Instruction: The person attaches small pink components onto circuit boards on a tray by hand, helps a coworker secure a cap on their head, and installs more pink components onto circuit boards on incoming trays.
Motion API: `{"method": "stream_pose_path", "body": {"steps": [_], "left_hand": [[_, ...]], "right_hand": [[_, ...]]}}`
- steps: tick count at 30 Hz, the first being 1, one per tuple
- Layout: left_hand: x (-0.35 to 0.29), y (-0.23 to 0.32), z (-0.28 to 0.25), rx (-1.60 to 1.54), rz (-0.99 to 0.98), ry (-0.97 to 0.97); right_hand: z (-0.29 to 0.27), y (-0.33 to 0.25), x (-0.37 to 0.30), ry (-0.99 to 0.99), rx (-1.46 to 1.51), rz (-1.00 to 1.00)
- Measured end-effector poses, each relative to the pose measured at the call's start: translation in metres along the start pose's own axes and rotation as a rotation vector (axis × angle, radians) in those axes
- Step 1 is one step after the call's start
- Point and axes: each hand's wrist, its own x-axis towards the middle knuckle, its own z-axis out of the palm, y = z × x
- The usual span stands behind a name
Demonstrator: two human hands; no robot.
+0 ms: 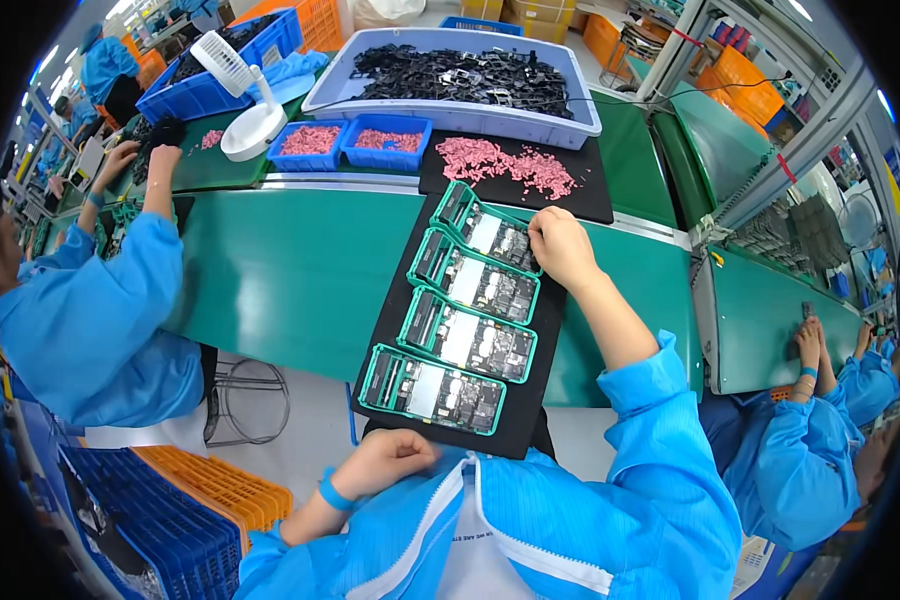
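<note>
Our right hand (pixel 562 245) reaches out over the black mat (pixel 545 395) on the green desk (pixel 300 275), its fingers (pixel 542 232) curled together and pressing down on the right end of the top tray (pixel 485 228). We cannot tell whether anything small is pinched between them. Four green trays lie in a column on the mat, each holding a circuit board: below the top one come the second tray (pixel 475 275), the third tray (pixel 467 335) and the bottom tray (pixel 432 390), close together and slightly tilted.

Our left hand (pixel 390 462) rests close to our body at 6 o'clock, just below the mat's near edge, its fingers loosely closed into a fist; nothing shows in it. A blue wristband (pixel 332 492) sits on that wrist.

At 12 o'clock from the right hand a pile of pink parts (pixel 505 162) lies on a second black mat (pixel 595 200). Beyond it stands a grey bin (pixel 450 75) full of black parts. At 11 o'clock two small blue boxes (pixel 350 140) hold more pink parts, with a white fan (pixel 240 95) beside them.

At 9 o'clock a co-worker's sleeve (pixel 110 300) in blue stretches over the desk. At 3 o'clock another person's hands (pixel 808 345) rest on the neighbouring desk (pixel 760 320).
</note>
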Motion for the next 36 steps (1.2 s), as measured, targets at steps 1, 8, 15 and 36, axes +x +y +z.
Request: {"method": "stream_pose_path", "body": {"steps": [1,8,15,36], "left_hand": [[-0.004,0.002,-0.007,0.092,0.019,-0.037],[-0.051,0.107,-0.05,0.657,0.313,0.143],[-0.051,0.21,-0.044,0.894,0.789,0.306],[0.226,0.182,0.005,1.571,0.942,-0.06]], "right_hand": [[0.001,0.001,-0.001,-0.005,0.002,0.0],[-0.001,0.008,0.001,-0.016,-0.122,-0.153],[-0.002,0.004,0.003,0.026,-0.183,-0.244],[0.013,0.019,-0.048,0.261,0.265,-0.027]]}}
